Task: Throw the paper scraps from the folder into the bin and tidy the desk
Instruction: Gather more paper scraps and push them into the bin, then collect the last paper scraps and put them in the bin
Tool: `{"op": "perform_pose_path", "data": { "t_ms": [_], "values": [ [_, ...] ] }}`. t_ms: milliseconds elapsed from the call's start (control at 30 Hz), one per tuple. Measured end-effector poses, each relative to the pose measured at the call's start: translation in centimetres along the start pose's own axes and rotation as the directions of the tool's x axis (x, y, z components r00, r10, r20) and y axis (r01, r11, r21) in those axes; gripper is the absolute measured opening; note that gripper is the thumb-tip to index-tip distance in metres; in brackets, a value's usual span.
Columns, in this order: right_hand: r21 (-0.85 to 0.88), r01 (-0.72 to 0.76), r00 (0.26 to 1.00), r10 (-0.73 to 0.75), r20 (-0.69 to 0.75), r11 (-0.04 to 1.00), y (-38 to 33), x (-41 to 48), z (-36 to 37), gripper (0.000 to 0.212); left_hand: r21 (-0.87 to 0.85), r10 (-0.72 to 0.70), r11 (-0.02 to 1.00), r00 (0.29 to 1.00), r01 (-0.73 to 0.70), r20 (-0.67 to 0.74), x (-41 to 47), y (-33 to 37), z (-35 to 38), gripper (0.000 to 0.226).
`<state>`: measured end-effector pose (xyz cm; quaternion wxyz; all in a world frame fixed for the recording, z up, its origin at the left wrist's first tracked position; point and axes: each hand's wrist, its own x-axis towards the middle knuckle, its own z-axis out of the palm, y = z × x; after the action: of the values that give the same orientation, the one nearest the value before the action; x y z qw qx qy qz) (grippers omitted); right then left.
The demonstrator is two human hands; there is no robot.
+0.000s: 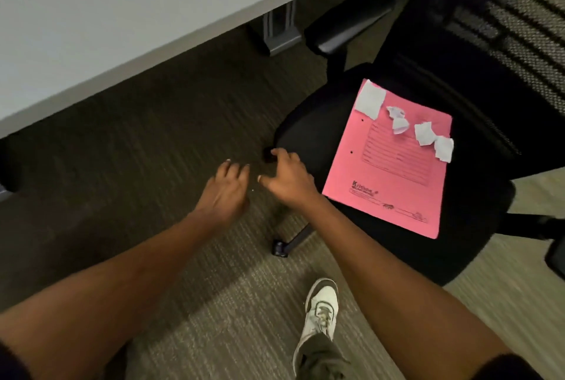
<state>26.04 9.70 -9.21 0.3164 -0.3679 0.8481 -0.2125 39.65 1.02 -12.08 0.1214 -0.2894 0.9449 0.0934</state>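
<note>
1. The left hand (227,188) hangs over the carpet (153,135), palm down, fingers spread and loose, holding nothing
2. The right hand (286,176) sits just beside the left, fingers half curled and empty, its fingertips at the front edge of the chair seat (308,135)
3. The pink folder (394,171) lies flat and closed on the seat, just to the right of the right hand and not touched by it
4. Four white paper scraps rest on the far end of the folder, well beyond the fingers: a flat piece (370,102) at the corner, a crumpled piece (397,120) next to it, then two more (425,133) (444,149) at the right edge
5. The desk top (107,13) runs beyond and left of both hands
6. A white shoe (321,308) stands on the carpet near the right forearm
</note>
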Motion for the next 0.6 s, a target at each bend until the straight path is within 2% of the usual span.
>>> {"op": "perform_pose_path", "data": {
  "t_ms": [233, 367, 467, 600],
  "values": [
    [0.08, -0.086, 0.976, 0.1, -0.192, 0.993, 10.2, 1.8, -9.6, 0.061, 0.026, 0.127, 0.992, 0.992, -0.126, -0.029, 9.2, 11.8, -2.2, 0.071],
    [-0.006, -0.203, 0.898, 0.184, -0.401, 0.979, 15.7, 2.9, -13.8, 0.058, 0.005, 0.112, 0.994, 0.992, -0.112, -0.058, 13.9, 17.3, -2.8, 0.07],
    [-0.107, -0.338, 0.847, 0.253, -0.467, 0.935, 19.9, 3.6, -16.8, 0.074, 0.036, 0.098, 0.995, 0.992, -0.095, -0.081, 16.9, 20.7, -3.2, 0.08],
    [-0.128, -0.459, 0.824, 0.367, -0.432, 0.879, 23.7, 4.7, -19.3, 0.096, 0.107, 0.09, 0.991, 0.992, -0.081, -0.089, 20.4, 23.3, -3.8, 0.101]
  ]
}}
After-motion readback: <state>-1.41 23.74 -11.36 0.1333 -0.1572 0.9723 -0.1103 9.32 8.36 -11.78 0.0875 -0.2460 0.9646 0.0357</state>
